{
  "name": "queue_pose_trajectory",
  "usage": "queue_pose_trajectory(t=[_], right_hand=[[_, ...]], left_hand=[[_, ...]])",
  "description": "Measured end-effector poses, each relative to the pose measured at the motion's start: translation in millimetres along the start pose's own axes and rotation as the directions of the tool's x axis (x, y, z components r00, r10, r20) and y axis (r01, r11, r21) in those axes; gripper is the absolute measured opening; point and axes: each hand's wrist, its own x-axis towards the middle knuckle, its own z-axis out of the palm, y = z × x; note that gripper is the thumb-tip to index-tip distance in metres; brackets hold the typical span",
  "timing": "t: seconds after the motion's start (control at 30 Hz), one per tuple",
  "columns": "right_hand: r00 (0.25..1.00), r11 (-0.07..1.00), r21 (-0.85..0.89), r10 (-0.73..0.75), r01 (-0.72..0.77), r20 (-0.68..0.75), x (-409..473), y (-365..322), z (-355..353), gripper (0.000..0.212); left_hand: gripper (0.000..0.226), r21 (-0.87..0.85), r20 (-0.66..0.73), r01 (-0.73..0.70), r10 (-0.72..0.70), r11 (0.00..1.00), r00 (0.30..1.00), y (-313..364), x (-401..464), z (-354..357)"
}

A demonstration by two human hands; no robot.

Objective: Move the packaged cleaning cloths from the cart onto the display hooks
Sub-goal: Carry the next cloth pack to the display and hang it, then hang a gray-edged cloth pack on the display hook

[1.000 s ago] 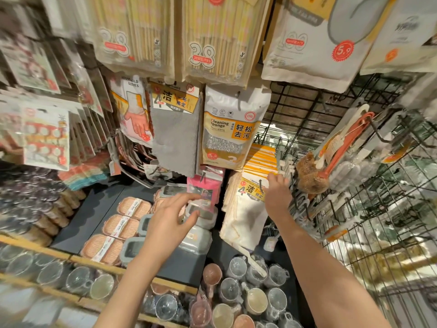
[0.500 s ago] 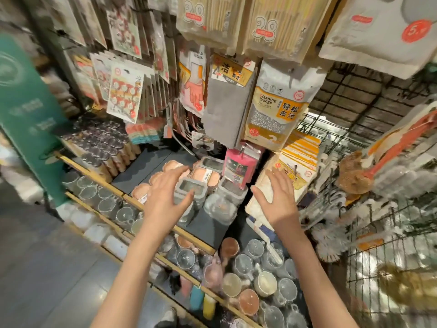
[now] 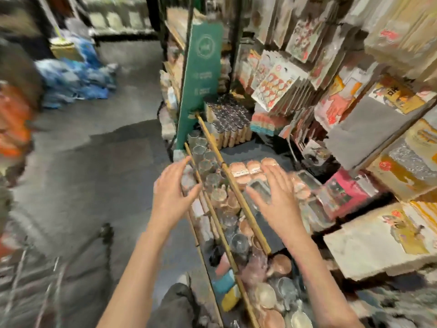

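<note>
The view is blurred by motion. My left hand (image 3: 173, 189) hovers over the front edge of the shelf with fingers spread, holding nothing. My right hand (image 3: 277, 197) is also spread and empty, above the boxes on the shelf. A grey packaged cleaning cloth (image 3: 369, 131) with a yellow header hangs on the display at the right. Cream-coloured packaged cloths (image 3: 378, 240) with yellow labels hang lower at the right edge. A metal cart frame (image 3: 47, 275) shows at the bottom left, too blurred to see what it holds.
A shelf with wooden rails (image 3: 236, 192) holds glass cups, jars and boxes. A green sign (image 3: 201, 76) stands at the shelf's end. Blue bags (image 3: 75, 76) lie on the grey floor (image 3: 94, 162) beyond. Orange goods (image 3: 11, 121) sit at the far left.
The view has swung left toward the aisle and cart. My right hand has left the hanging cloth packs and come down over the shelf; both hands are empty and spread.
</note>
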Motion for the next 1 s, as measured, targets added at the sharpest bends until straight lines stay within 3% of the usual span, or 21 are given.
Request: queue_pose_trajectory(t=[0.2,0.47,0.6,0.73,1.0], right_hand=[[0.940,0.958,0.026,-0.286,0.286,0.186,32,-97,63,0.068],[0.714,0.776,0.141,-0.624,0.615,0.316,36,-248,154,0.071],[0.584,0.678,0.193,-0.718,0.709,0.379,23,-322,204,0.071],[0.452,0.572,0.239,-0.792,0.785,0.411,1,-393,260,0.071],[0.247,0.452,0.400,-0.849,0.797,0.467,-57,-492,358,0.075]], left_hand=[[0.074,0.101,-0.249,0.172,-0.143,0.980,0.958,-67,-35,-86],[0.064,0.065,-0.515,0.431,-0.340,0.900,0.787,-148,-93,-200],[0.065,0.038,-0.585,0.530,-0.411,0.847,0.699,-194,-129,-253],[0.066,-0.040,-0.681,0.625,-0.479,0.779,0.554,-237,-173,-306],[0.068,-0.107,-0.741,0.810,-0.590,0.577,0.322,-302,-266,-368]])
